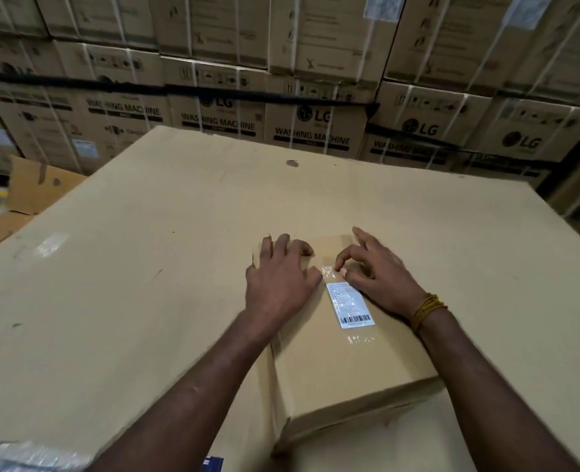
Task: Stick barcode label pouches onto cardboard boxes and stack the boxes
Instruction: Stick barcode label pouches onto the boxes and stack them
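Clear plastic label pouch [348,303] lies on the small cardboard box [343,362], mid-tabletop [145,250]. The left hand [281,277] presses flat, fingers spread; the right hand [374,277] pinches the pouch's far edge. Uneven pressing could trap wrinkles or skew it.

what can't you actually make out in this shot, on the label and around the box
- Head view: text on the barcode label pouch is too small to read.
- The pouch's far end is hidden by the right hand pinching it.
- The small cardboard box: its far left corner lies under the left hand.
- Bottom left, crinkled plastic is blurred and cut off by the frame edge.
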Motion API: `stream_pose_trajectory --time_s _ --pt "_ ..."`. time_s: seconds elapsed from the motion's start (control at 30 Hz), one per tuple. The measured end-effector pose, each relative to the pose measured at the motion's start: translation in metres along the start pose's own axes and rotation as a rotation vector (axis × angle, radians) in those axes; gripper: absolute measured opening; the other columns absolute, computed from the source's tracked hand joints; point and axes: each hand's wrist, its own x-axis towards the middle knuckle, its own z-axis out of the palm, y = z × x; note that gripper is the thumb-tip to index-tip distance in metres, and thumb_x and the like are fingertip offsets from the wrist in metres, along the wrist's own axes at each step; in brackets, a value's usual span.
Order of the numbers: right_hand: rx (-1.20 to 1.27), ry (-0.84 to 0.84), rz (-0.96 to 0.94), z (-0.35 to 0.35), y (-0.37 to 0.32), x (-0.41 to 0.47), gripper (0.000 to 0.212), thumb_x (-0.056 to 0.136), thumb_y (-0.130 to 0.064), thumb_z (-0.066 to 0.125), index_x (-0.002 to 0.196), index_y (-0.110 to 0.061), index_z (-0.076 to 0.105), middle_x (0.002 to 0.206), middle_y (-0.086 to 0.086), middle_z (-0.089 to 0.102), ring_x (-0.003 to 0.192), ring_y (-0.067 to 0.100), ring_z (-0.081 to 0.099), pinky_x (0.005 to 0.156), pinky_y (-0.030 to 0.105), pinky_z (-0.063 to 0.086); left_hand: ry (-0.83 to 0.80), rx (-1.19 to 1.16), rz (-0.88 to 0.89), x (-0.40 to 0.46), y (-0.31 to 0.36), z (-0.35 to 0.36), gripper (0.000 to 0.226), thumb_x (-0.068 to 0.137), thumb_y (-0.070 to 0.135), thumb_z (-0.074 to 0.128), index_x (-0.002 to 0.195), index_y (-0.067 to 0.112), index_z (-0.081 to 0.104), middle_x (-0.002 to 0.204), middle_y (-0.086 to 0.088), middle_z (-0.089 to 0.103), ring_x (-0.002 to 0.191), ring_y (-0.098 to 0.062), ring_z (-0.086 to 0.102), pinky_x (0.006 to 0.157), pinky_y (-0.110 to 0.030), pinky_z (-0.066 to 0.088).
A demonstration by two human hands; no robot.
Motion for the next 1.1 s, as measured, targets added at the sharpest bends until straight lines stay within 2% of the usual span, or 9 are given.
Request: stream_pose_trajectory --time_s 0.13,0.4,0.6,0.7,0.83,1.0,1.1 --pt "-0.008 -0.033 -0.011 -0.002 -0.004 -0.001 0.027 0.094 -0.027 0.056 0.114 -0.045 0.060 0.164 0.002 0.015 0.150 0.012 0.013 0.110 0.030 0.014 -0.006 -0.001 -0.002 -0.001 0.000 -0.001 0.036 0.095 0.044 0.047 0.130 0.038 0.046 0.148 0.014 0.032 0.151 -0.015 0.009 0.103 -0.050 0.035" --pt "-0.037 -0.052 -0.050 0.003 0.003 0.000 0.021 0.096 -0.032 0.050 0.112 -0.045 0.053 0.166 0.002 0.003 0.152 0.019 0.007 0.119 0.041 0.008 -0.025 -0.030 -0.039 -0.002 0.004 -0.006 0.034 0.095 0.040 0.050 0.129 0.040 0.048 0.154 0.016 0.030 0.152 -0.011 0.006 0.106 -0.051 0.033" --pt "-0.018 -0.016 -0.074 0.005 0.006 0.000 0.018 0.094 -0.030 0.049 0.105 -0.043 0.053 0.164 0.003 0.008 0.153 0.022 0.005 0.120 0.045 0.014 -0.028 -0.039 -0.058 -0.005 0.008 -0.011 0.032 0.097 0.038 0.051 0.129 0.040 0.050 0.156 0.018 0.027 0.153 -0.009 0.005 0.107 -0.050 0.031" --pt "-0.031 -0.065 -0.045 0.003 0.004 -0.001 0.028 0.097 -0.029 0.045 0.118 -0.047 0.053 0.166 0.001 0.000 0.153 0.023 -0.002 0.120 0.042 0.006 -0.032 -0.034 -0.071 -0.007 0.011 -0.012 0.033 0.098 0.039 0.051 0.130 0.041 0.050 0.160 0.018 0.024 0.153 -0.009 0.004 0.109 -0.050 0.029" --pt "-0.067 -0.083 -0.057 0.002 0.004 -0.001 0.036 0.098 -0.031 0.042 0.129 -0.049 0.048 0.166 0.001 -0.004 0.153 0.024 -0.003 0.120 0.042 0.005 -0.034 -0.034 -0.077 -0.008 0.013 -0.013 0.032 0.098 0.039 0.051 0.130 0.041 0.050 0.160 0.019 0.024 0.152 -0.008 0.005 0.109 -0.050 0.029" --pt "-0.017 -0.026 -0.072 0.005 0.007 -0.001 0.022 0.096 -0.029 0.046 0.112 -0.044 0.050 0.166 0.005 0.001 0.153 0.024 0.003 0.122 0.043 0.009 -0.033 -0.038 -0.090 -0.008 0.013 -0.012 0.032 0.098 0.040 0.051 0.129 0.042 0.050 0.161 0.018 0.023 0.153 -0.009 0.004 0.111 -0.051 0.028" --pt "-0.037 -0.079 -0.083 0.003 0.008 0.001 0.030 0.099 -0.028 0.043 0.118 -0.048 0.053 0.166 0.000 -0.005 0.153 0.023 -0.004 0.121 0.043 0.003 -0.036 -0.029 -0.094 -0.006 0.014 -0.013 0.032 0.098 0.040 0.051 0.129 0.042 0.050 0.161 0.017 0.023 0.153 -0.009 0.004 0.111 -0.052 0.028"
